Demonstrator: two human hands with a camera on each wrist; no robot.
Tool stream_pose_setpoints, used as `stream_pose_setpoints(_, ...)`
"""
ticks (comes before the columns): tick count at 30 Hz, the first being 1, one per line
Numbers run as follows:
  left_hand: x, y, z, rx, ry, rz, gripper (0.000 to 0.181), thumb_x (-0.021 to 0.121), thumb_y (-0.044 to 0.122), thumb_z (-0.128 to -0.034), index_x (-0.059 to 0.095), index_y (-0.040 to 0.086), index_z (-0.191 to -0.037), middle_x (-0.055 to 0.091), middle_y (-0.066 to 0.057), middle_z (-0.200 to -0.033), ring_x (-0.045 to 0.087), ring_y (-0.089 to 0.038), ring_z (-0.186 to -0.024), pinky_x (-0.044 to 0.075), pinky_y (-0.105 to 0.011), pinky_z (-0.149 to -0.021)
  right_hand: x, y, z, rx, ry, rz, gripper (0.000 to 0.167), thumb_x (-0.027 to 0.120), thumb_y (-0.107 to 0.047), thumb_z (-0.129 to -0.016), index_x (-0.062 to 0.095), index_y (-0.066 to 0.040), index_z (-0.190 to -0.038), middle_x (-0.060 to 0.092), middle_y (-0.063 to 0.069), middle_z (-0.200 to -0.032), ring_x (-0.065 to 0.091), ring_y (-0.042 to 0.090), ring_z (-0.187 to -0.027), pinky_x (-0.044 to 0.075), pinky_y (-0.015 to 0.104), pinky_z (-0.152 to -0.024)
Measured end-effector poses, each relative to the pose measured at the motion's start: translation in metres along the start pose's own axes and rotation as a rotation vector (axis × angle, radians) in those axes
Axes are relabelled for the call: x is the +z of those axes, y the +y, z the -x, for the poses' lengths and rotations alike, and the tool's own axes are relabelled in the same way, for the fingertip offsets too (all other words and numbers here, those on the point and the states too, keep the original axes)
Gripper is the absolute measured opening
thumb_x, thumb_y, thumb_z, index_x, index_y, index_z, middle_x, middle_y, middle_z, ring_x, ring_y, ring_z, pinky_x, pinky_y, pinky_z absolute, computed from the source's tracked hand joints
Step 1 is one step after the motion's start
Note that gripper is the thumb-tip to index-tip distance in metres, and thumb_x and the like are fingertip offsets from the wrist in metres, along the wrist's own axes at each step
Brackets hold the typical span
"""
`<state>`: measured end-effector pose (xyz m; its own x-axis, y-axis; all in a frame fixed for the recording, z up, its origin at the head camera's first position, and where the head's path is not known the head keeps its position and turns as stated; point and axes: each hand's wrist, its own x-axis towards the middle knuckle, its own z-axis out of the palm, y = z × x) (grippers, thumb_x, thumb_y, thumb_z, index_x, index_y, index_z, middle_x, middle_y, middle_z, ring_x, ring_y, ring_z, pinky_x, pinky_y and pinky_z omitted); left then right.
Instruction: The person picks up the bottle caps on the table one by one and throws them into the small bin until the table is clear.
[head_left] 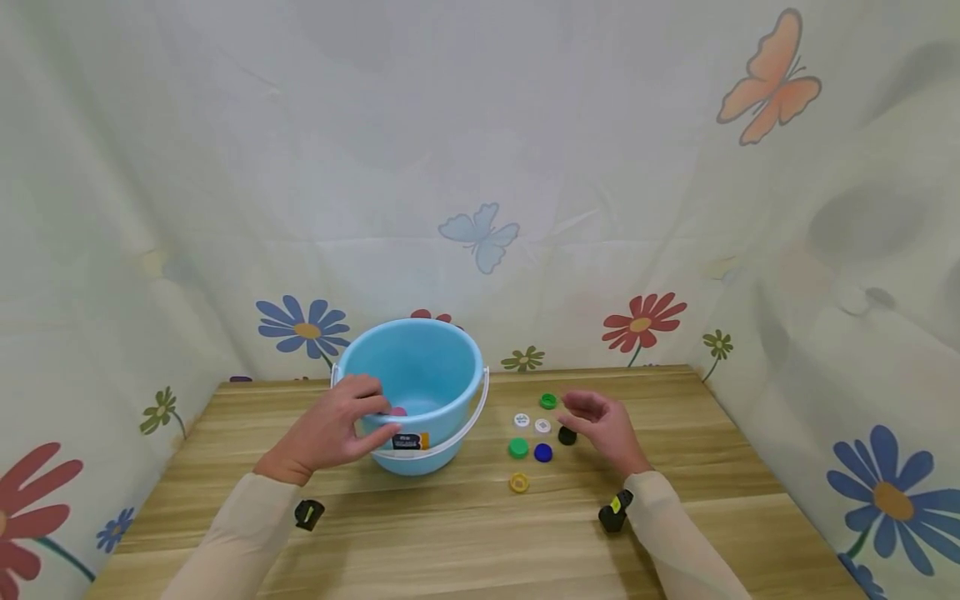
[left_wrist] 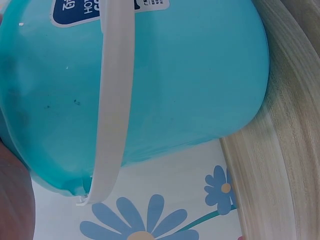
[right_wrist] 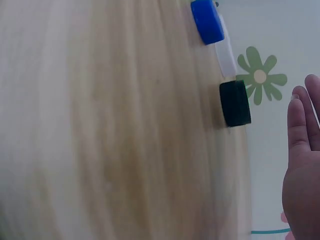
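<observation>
My left hand point(head_left: 337, 425) grips the near-left rim of the light blue bucket point(head_left: 427, 462), thumb outside and fingers over the edge. A pink piece point(head_left: 398, 411) shows just inside the rim by those fingertips; whether they touch it I cannot tell. In the left wrist view the bucket point(left_wrist: 190, 75) fills most of the frame, its white handle point(left_wrist: 115, 100) hanging across it. My right hand point(head_left: 603, 425) hovers beside the black cap point(head_left: 567, 435), holding nothing. The right wrist view has its straight fingers point(right_wrist: 297, 120) apart from the black cap point(right_wrist: 235, 103).
Left of my right hand lie a green ring-like cap point(head_left: 549, 401), two white caps point(head_left: 521, 420), a green cap point(head_left: 518, 447), a blue cap point(head_left: 543, 452) and a yellow ring-like cap point(head_left: 519, 482). A flowered curtain point(head_left: 480, 167) stands behind the wooden table point(head_left: 450, 533).
</observation>
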<state>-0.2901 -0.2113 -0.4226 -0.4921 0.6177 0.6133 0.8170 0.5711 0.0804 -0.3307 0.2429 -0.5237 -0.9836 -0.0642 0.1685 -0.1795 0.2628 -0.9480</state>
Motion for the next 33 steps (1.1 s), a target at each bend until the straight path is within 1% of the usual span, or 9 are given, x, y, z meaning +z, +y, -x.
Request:
stream_pose_setpoints(2, 0.0, 0.001, 0.0, -0.003, -0.002, -0.004, 0.018, 0.085, 0.03, -0.0798, 0.069, 0.026, -0.087, 0.052, 0.01, -0.087, 0.049, -0.008, -0.088, 0.051, -0.036, -0.076, -0.002, 0.001, 0.001, 0.01, -0.003, 0.007, 0.057, 0.083, -0.031, -0.087, 0.062, -0.005, -0.133, 0.067, 0.012, -0.133, 0.064, 0.028, -0.126, 0.052, 0.022, -0.099)
stream_pose_setpoints(5, -0.001, 0.001, 0.0, -0.006, -0.002, -0.007, 0.018, 0.085, 0.031, -0.0799, 0.069, 0.026, -0.086, 0.052, 0.01, -0.088, 0.049, -0.008, -0.089, 0.052, -0.037, -0.076, -0.004, 0.002, 0.003, 0.037, -0.006, 0.014, 0.066, 0.085, -0.041, -0.082, 0.062, -0.007, -0.134, 0.067, 0.01, -0.134, 0.064, 0.027, -0.126, 0.053, 0.024, -0.101)
stream_pose_setpoints(8, -0.001, 0.001, 0.0, -0.007, -0.001, -0.006, 0.018, 0.085, 0.031, -0.0799, 0.068, 0.026, -0.086, 0.052, 0.01, -0.088, 0.049, -0.009, -0.089, 0.052, -0.037, -0.076, -0.007, 0.005, 0.003, 0.051, -0.018, 0.031, 0.07, 0.085, -0.045, -0.081, 0.062, -0.008, -0.135, 0.066, 0.009, -0.135, 0.063, 0.028, -0.127, 0.052, 0.028, -0.103)
stream_pose_setpoints(11, -0.001, 0.001, 0.0, -0.007, -0.001, -0.005, 0.018, 0.085, 0.03, -0.0799, 0.068, 0.026, -0.086, 0.052, 0.01, -0.088, 0.049, -0.009, -0.089, 0.051, -0.036, -0.076, -0.009, 0.008, 0.003, 0.067, -0.021, 0.042, 0.064, 0.084, -0.041, -0.083, 0.063, -0.01, -0.135, 0.066, 0.009, -0.136, 0.063, 0.028, -0.127, 0.051, 0.032, -0.105)
stream_pose_setpoints(14, 0.0, 0.001, 0.0, -0.005, 0.0, -0.002, 0.018, 0.085, 0.03, -0.0799, 0.068, 0.026, -0.087, 0.052, 0.01, -0.088, 0.049, -0.008, -0.089, 0.05, -0.036, -0.076, -0.01, 0.011, 0.003, 0.079, -0.022, 0.047, 0.056, 0.083, -0.032, -0.087, 0.063, -0.011, -0.134, 0.066, 0.01, -0.136, 0.062, 0.029, -0.128, 0.05, 0.037, -0.107)
stream_pose_setpoints(19, -0.001, 0.001, 0.0, -0.003, 0.006, -0.002, 0.019, 0.085, 0.029, -0.0793, 0.068, 0.026, -0.086, 0.052, 0.01, -0.088, 0.048, -0.008, -0.089, 0.05, -0.036, -0.076, -0.01, 0.012, 0.003, 0.094, -0.032, 0.064, 0.049, 0.08, -0.021, -0.089, 0.064, -0.012, -0.134, 0.066, 0.011, -0.136, 0.062, 0.029, -0.128, 0.051, 0.038, -0.106)
stream_pose_setpoints(22, -0.001, 0.001, 0.0, -0.001, 0.007, -0.001, 0.019, 0.085, 0.029, -0.0792, 0.069, 0.026, -0.086, 0.052, 0.01, -0.088, 0.048, -0.008, -0.089, 0.05, -0.036, -0.076, -0.011, 0.012, 0.002, 0.102, -0.039, 0.071, 0.048, 0.081, -0.018, -0.089, 0.064, -0.012, -0.133, 0.067, 0.011, -0.135, 0.063, 0.029, -0.127, 0.052, 0.038, -0.106)
stream_pose_setpoints(27, -0.001, 0.001, 0.0, -0.003, 0.006, -0.001, 0.018, 0.085, 0.029, -0.0794, 0.069, 0.026, -0.087, 0.052, 0.01, -0.088, 0.049, -0.008, -0.089, 0.051, -0.036, -0.076, -0.01, 0.011, 0.002, 0.111, -0.047, 0.086, 0.048, 0.082, -0.013, -0.087, 0.065, -0.008, -0.132, 0.068, 0.013, -0.132, 0.065, 0.03, -0.124, 0.052, 0.041, -0.106)
stream_pose_setpoints(33, 0.0, 0.001, 0.001, -0.006, 0.003, -0.002, 0.017, 0.084, 0.03, -0.0817, 0.067, 0.026, -0.085, 0.05, 0.01, -0.086, 0.048, -0.007, -0.088, 0.049, -0.035, -0.075, -0.01, 0.012, 0.001, 0.134, -0.064, 0.131, 0.048, 0.083, -0.016, -0.086, 0.066, -0.006, -0.13, 0.069, 0.015, -0.131, 0.067, 0.031, -0.121, 0.053, 0.043, -0.103)
